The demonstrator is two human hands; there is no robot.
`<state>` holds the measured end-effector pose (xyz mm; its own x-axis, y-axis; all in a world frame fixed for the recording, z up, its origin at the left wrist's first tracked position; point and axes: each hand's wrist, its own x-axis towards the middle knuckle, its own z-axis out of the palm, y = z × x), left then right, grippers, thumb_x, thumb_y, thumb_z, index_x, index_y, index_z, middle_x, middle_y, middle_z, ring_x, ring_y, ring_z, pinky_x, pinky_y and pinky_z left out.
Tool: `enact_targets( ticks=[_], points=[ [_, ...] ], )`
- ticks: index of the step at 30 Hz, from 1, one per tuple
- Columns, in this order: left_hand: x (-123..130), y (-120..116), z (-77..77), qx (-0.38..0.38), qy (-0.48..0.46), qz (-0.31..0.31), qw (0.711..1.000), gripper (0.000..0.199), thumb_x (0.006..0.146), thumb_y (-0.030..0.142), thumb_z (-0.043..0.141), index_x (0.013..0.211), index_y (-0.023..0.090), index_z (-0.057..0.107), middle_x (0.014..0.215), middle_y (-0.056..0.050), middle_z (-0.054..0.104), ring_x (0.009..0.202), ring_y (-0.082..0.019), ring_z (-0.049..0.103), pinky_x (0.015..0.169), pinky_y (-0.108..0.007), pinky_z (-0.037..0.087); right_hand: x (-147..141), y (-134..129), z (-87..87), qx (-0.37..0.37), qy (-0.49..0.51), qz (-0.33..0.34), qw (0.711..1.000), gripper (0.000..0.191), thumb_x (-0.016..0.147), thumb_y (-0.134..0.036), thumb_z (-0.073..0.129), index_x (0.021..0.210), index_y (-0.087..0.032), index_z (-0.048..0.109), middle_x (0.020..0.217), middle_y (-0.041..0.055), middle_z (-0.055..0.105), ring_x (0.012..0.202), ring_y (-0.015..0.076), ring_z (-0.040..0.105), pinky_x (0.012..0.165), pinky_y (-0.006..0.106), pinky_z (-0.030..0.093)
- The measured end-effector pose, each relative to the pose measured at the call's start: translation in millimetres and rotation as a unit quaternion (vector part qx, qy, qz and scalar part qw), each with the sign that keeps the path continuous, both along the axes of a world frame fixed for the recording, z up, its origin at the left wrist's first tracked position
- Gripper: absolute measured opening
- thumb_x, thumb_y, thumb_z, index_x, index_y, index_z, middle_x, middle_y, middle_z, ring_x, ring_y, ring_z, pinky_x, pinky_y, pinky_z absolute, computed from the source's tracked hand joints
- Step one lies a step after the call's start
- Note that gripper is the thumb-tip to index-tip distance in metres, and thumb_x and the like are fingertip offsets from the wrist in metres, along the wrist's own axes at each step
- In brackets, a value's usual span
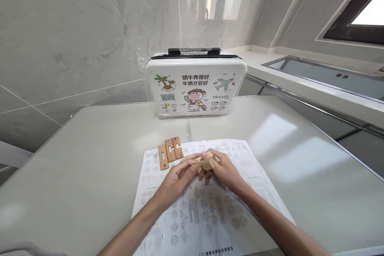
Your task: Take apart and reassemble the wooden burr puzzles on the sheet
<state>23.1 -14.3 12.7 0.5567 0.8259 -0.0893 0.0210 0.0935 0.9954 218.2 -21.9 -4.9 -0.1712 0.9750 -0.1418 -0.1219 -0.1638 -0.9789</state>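
Note:
Between both hands, a wooden burr puzzle (207,164) of interlocking pieces is held just above a printed sheet. My left hand (184,172) grips its left side, thumb in front. My right hand (223,168) wraps its right side, with fingers pressing on top. Parts of the puzzle are hidden behind the fingers. Left of the hands, several flat wooden puzzle pieces (171,150) with cut-out slots and inked numbers lie close together, partly on the sheet's upper left corner. The instruction sheet (168,208), printed with small puzzle diagrams, is spread under both hands.
A white cartoon-printed case (195,88) with a black handle, wrapped in clear plastic, stands at the back of the light table (99,148). A counter with an inset sink (327,74) runs along the right. Grey tiled wall (90,28) rises behind.

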Motion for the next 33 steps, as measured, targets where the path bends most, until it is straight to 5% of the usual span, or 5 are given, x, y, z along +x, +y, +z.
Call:
enact_targets(
  ticks=[4,9,20,28,33],
  points=[
    [5,0,3.7,-0.001,-0.005,-0.016,1.0,0.045,0.103,0.056,0.058,0.125,0.021,0.075,0.094,-0.009,0.073,0.089,-0.024,0.07,0.091,-0.04,0.055,-1,-2,4.4,-0.016,0.011,0.029,0.999,0.049,0.097,-0.071,0.057,0.09,-0.023,0.054,0.06,0.0012,0.07,0.052,0.0212,0.07,0.041,0.027,0.053],
    [6,0,1.5,-0.019,-0.003,-0.011,1.0,0.041,0.102,0.056,0.06,0.116,0.019,0.075,0.092,-0.007,0.072,0.084,-0.02,0.067,0.081,-0.034,0.054,2,-1,3.7,-0.019,0.028,0.001,0.999,0.046,0.099,-0.07,0.055,0.097,-0.025,0.051,0.061,-0.0019,0.07,0.05,0.0212,0.069,0.039,0.026,0.049],
    [3,7,-11.7,-0.177,-0.12,0.12,0.97,0.044,0.098,0.057,0.067,0.113,0.016,0.075,0.108,-0.012,0.073,0.089,-0.019,0.067,0.089,-0.035,0.055,15,12,-4.3,-0.082,0.228,-0.064,0.968,0.044,0.096,-0.063,0.067,0.083,-0.021,0.063,0.099,0.0088,0.073,0.091,0.0259,0.075,0.081,0.039,0.06],
    [3,6,-12.9,-0.185,-0.129,0.124,0.966,0.043,0.095,0.055,0.073,0.109,0.014,0.077,0.107,-0.01,0.069,0.085,-0.015,0.063,0.09,-0.033,0.054,12,9,-8.3,-0.082,0.219,-0.025,0.972,0.048,0.097,-0.068,0.062,0.079,-0.023,0.057,0.063,-0.0068,0.029,0.053,0.0135,0.028,0.052,0.028,0.033],
    [3,6,-15.7,-0.105,-0.061,0.137,0.983,0.04,0.096,0.056,0.07,0.104,0.016,0.075,0.098,-0.008,0.069,0.087,-0.018,0.063,0.092,-0.036,0.053,10,2,4.0,-0.042,0.182,0.049,0.981,0.038,0.099,-0.06,0.065,0.099,-0.023,0.063,0.075,-0.0033,0.046,0.057,0.0123,0.036,0.054,0.028,0.033]
  ],
)
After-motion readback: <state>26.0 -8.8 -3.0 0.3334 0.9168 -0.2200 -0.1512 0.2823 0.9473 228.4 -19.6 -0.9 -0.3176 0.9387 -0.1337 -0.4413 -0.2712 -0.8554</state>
